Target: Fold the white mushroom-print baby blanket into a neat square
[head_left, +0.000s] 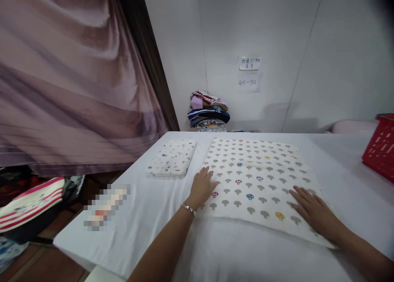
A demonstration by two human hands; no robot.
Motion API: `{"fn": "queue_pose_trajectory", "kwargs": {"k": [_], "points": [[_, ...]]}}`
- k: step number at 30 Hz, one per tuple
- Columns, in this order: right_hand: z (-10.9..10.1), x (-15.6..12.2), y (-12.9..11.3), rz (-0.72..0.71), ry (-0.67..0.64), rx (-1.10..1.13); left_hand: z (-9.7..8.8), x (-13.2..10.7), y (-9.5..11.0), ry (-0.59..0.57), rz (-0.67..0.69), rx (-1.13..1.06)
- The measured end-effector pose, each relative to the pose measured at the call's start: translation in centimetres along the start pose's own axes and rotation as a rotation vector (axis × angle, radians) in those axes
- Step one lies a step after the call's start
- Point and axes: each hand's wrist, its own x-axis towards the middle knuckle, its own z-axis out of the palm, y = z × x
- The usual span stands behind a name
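A white cloth (226, 199) printed with grey and coloured mushrooms lies spread out before me on the table. My left hand (203, 186) rests on its left edge with the fingers stretched out, a silver bracelet at the wrist. On the cloth's right side my right hand (314, 210) lies flat, fingers spread. Neither hand grips anything. Left of the mushroom cloth is a neatly folded white cloth (172, 158) with small dark prints, apart from both hands.
The table (147, 216) has a white cover. A blurred-out item (107, 206) lies near its left edge. A red basket (381, 146) stands at the right. Folded fabrics (209, 111) are stacked behind the table by the wall. A pink curtain (76, 76) hangs at the left.
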Motion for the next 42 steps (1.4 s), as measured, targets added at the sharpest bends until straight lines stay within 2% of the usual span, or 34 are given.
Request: {"fn": "queue_pose_trajectory", "kwargs": {"k": [3, 6, 9, 13, 16, 21, 25, 29, 32, 36, 42], "points": [[0.3, -1.6, 0.7, -0.003, -0.037, -0.010, 2.1, 0.3, -1.0, -0.045, -0.008, -0.014], [0.3, -3.2, 1.9, -0.047, -0.021, 0.014, 3.2, 0.0, -2.1, -0.035, 0.005, -0.054], [-0.1, -3.9, 2.3, -0.032, -0.018, 0.057, 2.9, 0.1, -2.4, -0.063, 0.000, -0.089], [-1.5, -4.2, 0.4, 0.015, -0.065, 0.069, 1.4, -0.4, -1.6, -0.076, -0.031, -0.151], [-2.3, -5.0, -1.5, -0.043, -0.110, 0.073, 0.2, -2.6, -0.6, -0.029, 0.041, -0.198], [-3.3, -6.3, -3.4, -0.032, -0.100, 0.132, -0.6, -7.7, 0.6, -0.047, 0.351, -0.205], [-4.3, -5.9, -5.8, -0.113, -0.046, 0.218, -0.3, -9.6, 1.1, -0.005, 0.363, -0.159], [-4.8, -4.8, -9.1, -0.264, 0.008, 0.281, 0.6, -9.4, 2.2, 0.018, 0.386, -0.158], [-4.7, -3.8, -11.1, -0.308, 0.051, 0.272, 1.4, -8.7, 3.4, 0.015, 0.407, -0.158], [-4.1, -2.7, -12.3, -0.297, 0.070, 0.269, 2.1, -7.8, 4.6, 0.032, 0.360, -0.186], [-4.0, -2.0, -12.5, -0.213, 0.082, 0.304, 2.0, -7.3, 5.0, 0.052, 0.307, -0.261]]}}
